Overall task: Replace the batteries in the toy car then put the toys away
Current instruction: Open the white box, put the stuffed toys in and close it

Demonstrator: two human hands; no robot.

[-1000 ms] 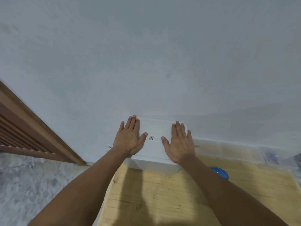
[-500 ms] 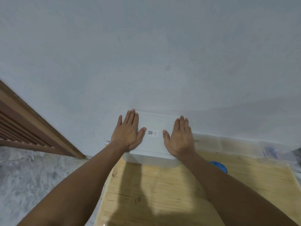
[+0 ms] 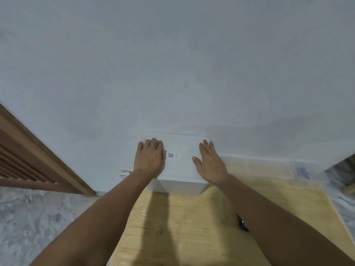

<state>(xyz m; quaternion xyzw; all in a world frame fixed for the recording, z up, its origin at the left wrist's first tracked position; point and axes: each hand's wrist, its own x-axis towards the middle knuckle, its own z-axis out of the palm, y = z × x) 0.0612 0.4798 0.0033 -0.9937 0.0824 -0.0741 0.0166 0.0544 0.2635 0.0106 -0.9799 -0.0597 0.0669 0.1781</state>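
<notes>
A white plastic storage box [image 3: 180,167] with a shut lid and a small QR label stands at the far edge of the wooden table [image 3: 192,227], against the wall. My left hand [image 3: 150,158] lies flat on the left part of the lid, fingers reaching its far-left corner. My right hand [image 3: 211,163] rests flat on the right part, thumb spread. Neither hand holds anything. A small blue object [image 3: 244,225] peeks out from under my right forearm; what it is cannot be made out. No toy car shows.
Clear plastic containers [image 3: 269,167] line the wall to the right of the box. A small white and yellow item [image 3: 124,172] sits just left of the box. A slatted wooden door frame [image 3: 38,150] rises at the left above grey marbled floor [image 3: 28,217].
Both hands have slid outward and farther back on the lid, away from the QR label. The view has tipped down a little, showing more of the table.
</notes>
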